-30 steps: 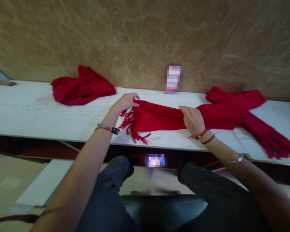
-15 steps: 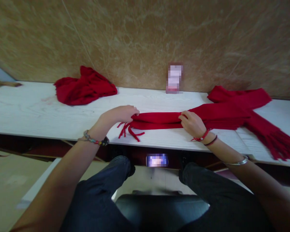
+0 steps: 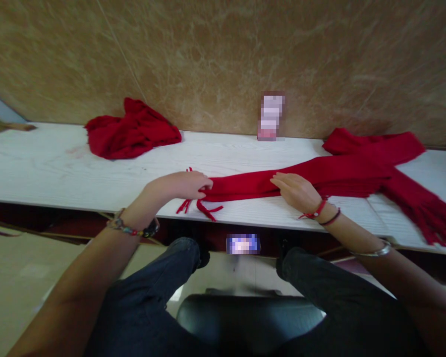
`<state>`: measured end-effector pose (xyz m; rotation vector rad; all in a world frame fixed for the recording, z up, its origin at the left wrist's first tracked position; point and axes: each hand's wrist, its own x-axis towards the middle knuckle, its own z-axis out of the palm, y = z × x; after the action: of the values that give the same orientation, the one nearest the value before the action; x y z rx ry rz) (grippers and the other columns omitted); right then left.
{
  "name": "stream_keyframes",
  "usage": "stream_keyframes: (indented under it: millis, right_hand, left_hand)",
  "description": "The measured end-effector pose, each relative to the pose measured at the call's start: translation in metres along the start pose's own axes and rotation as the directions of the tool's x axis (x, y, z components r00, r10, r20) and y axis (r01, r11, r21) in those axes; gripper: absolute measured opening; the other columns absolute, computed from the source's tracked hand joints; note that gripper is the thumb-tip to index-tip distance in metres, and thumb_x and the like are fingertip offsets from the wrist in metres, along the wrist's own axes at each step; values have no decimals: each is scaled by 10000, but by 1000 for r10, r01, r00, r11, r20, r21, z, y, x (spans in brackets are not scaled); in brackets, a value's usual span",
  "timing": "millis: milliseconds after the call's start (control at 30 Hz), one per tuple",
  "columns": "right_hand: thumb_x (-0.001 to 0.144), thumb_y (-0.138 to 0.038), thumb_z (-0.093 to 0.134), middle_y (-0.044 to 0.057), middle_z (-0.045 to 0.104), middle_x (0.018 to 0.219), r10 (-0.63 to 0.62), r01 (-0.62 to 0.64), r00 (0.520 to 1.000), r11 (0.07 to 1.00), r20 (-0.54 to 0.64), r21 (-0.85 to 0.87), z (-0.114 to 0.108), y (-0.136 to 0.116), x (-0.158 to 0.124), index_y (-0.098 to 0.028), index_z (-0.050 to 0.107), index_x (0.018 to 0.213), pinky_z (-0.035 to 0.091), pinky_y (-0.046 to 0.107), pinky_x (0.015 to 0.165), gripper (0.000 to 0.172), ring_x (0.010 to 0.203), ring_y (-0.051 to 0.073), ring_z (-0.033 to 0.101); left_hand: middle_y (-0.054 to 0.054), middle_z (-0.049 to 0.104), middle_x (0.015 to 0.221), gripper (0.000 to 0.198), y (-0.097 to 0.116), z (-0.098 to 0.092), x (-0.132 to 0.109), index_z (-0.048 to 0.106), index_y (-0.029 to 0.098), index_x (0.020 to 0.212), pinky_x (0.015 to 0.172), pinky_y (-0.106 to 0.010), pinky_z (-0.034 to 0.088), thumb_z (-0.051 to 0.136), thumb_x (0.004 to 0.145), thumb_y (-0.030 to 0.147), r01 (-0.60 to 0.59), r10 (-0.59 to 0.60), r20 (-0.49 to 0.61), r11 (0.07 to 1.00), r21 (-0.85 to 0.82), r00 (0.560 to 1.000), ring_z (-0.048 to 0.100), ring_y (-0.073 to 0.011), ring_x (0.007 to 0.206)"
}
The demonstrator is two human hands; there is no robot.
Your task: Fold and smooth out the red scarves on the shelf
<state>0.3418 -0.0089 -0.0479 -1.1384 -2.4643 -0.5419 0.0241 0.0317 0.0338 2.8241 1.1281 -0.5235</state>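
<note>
A person sits at a long white bench (image 3: 59, 173) set against a tan marbled wall (image 3: 208, 59). A red scarf (image 3: 245, 184), folded narrow along its length, lies across the near middle of the bench and runs off to the right. The left hand (image 3: 182, 186) is closed around the scarf's left end, with fringe (image 3: 204, 208) trailing from the grip. The right hand (image 3: 295, 191) lies flat and open on the scarf further right, fingers pointing left. A crumpled red cloth (image 3: 132, 133) sits at the far left, well apart.
</note>
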Motion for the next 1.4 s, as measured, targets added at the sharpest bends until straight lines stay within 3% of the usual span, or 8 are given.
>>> stream_keyframes:
  millis: [167,467,667,800,933,1133,1267,1400]
  right_hand:
    - [871,-116,431,125,705,994,-120,119,993,992,13,28,5,2,0,-115,678,990,532,356,812,274,943,211,651]
    - [867,-96,441,124,696,1048,-76,74,997,995,15,72,7,4,-1,-125,663,1036,534,348,853,281,993,199,644]
    - [887,-98,408,129,691,1067,-37,39,998,997,-42,66,9,6,-3,-113,657,1054,549,324,842,300,981,187,654]
    - [886,-88,400,160,687,1062,-143,144,989,989,-36,43,11,6,-3,-70,672,977,548,344,851,287,991,210,653]
    - [873,-92,428,165,675,1093,-163,163,987,986,-4,42,11,7,-2,-68,670,969,541,370,869,262,1016,226,643]
    - [879,-92,439,137,659,1141,-168,165,985,983,39,78,12,8,-3,-108,645,1072,520,387,909,282,1071,206,617]
    - [880,-73,426,131,667,1128,-155,148,985,984,79,96,13,9,-3,-103,631,1108,526,356,902,308,1076,190,614]
    - [873,-52,416,149,666,1121,-171,163,983,980,67,113,12,9,-3,-76,633,1110,521,357,909,322,1087,200,608]
  left_hand:
    - [-92,648,964,227,14,11,11,599,142,978,716,-258,441,459,874,287,39,-38,-27,997,67,999,595,-172,823]
    - [-97,600,1188,381,17,8,13,496,168,1240,881,-272,435,445,863,174,37,-25,-129,995,91,991,585,-175,1023]
    - [-69,254,1521,633,34,22,27,280,219,1440,1096,-346,246,479,891,464,-184,180,-133,983,-21,975,240,-246,1381]
    - [-95,424,1427,566,35,20,27,439,174,1342,1057,-401,312,459,890,514,-81,77,-73,995,-55,994,306,-289,1347]
    - [-121,576,1266,343,42,13,25,585,124,1138,1034,-352,343,399,948,340,-80,86,-181,996,39,980,465,-224,1233]
    - [-83,286,1505,583,74,24,51,310,155,1428,1120,-334,205,368,942,471,-250,239,-209,968,-30,948,221,-187,1396]
    - [-145,313,1481,647,80,15,45,342,96,1411,1084,-317,272,408,915,506,-126,121,-79,990,-66,990,296,-222,1366]
    - [-209,606,1197,539,84,-6,16,601,59,1174,909,-358,446,390,923,486,158,-155,87,987,-22,984,569,-298,1123]
